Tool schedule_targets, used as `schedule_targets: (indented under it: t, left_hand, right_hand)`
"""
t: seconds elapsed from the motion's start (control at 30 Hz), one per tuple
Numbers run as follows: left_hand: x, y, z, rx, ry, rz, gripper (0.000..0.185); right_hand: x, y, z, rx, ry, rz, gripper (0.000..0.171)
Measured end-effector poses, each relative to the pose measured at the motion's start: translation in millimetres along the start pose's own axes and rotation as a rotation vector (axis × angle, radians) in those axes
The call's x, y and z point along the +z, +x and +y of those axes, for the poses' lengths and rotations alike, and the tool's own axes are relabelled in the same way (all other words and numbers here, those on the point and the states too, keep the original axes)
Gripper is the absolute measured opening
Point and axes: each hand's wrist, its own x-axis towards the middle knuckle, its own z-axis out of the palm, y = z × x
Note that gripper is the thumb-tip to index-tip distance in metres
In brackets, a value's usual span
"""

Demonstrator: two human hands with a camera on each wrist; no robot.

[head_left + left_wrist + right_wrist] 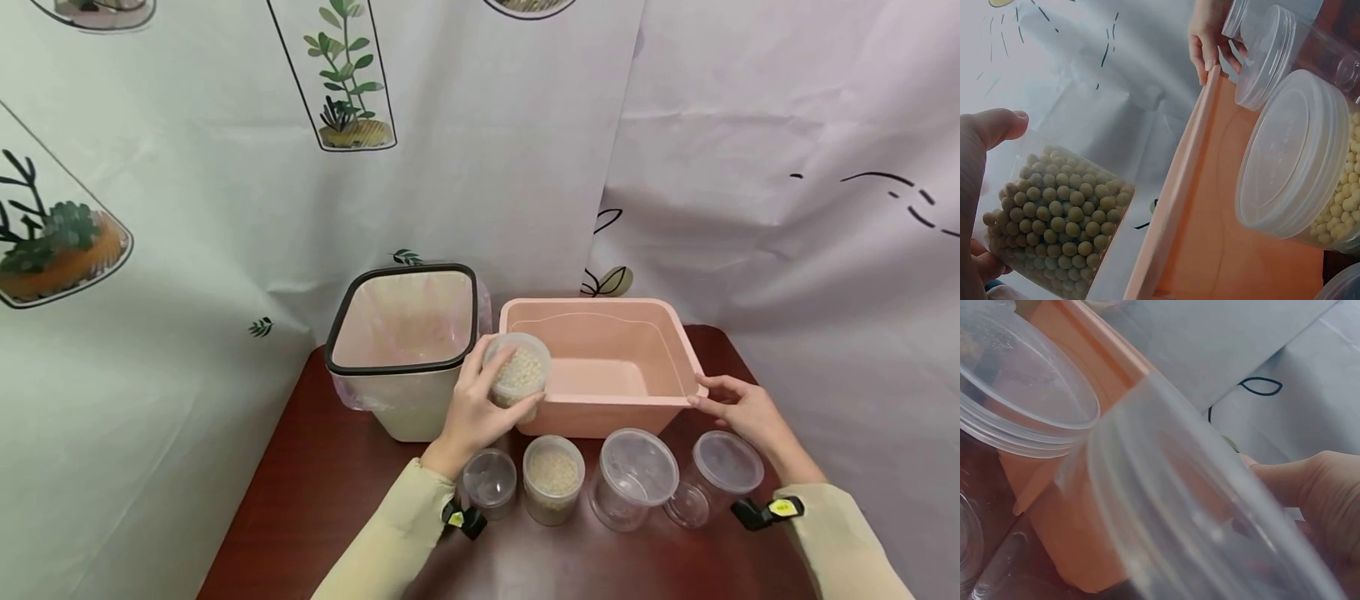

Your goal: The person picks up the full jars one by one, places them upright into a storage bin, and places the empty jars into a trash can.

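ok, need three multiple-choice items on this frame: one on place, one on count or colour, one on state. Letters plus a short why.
1. Where is the jar of beans that the left hand holds?
A. At the pink tub's near-left corner, lifted
B. Inside the bin
C. On the table by the right hand

2. How many jars stand on the table in front of the pink tub?
A. Two
B. Four
C. Six

3. What is the right hand doing?
A. Gripping a lid
B. Resting fingertips on the tub's right rim
C. Hanging clear of everything

Key: 1 A, the head view shows it raised between bin and tub. 2 B, four sit in a row there. 3 B, the fingers lie straight on the rim.
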Motion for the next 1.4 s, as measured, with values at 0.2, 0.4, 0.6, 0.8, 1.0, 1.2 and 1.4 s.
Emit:
schedule_targets:
  t: [0.2, 0.4, 0.6, 0.8, 1.0, 1.2, 1.4]
  left_hand:
    - [11.2, 4.8, -7.2, 0.005, 0.016, -0.008, 0.071]
    - [22.0, 11.2, -14.1, -0.014, 0.017, 0.007, 0.072]
    - [33.7, 22.7, -22.7, -0.030, 0.036, 0.012, 0.070]
    - [44.1, 27.1, -32.6, -0.048, 0.039, 0.002, 0.071]
    - [52.3, 29.4, -39.6, -0.099, 0.025, -0.018, 0.070]
    - [60.0, 24.9, -44.7, -0.191, 0.077, -0.108, 0.072]
    - [66.9, 20.3, -50.7, -0.257, 0.069, -0.216, 0.069]
  right_hand:
    - [0, -1, -2, -0.001, 0.000, 0.006, 0.061]
    - [0, -1, -1, -0.004, 0.006, 0.005, 0.061]
    - [-1, -1, 0, -0.017, 0.024, 0.001, 0.060]
    - [1, 0, -1, 0.009, 0.019, -0.001, 0.062]
    - [1, 0, -1, 0.020, 0.010, -0.001, 0.063]
    - [3, -1, -2, 0.031, 0.009, -0.006, 0.064]
    - [4, -1, 1, 0.030, 0.020, -0.004, 0.065]
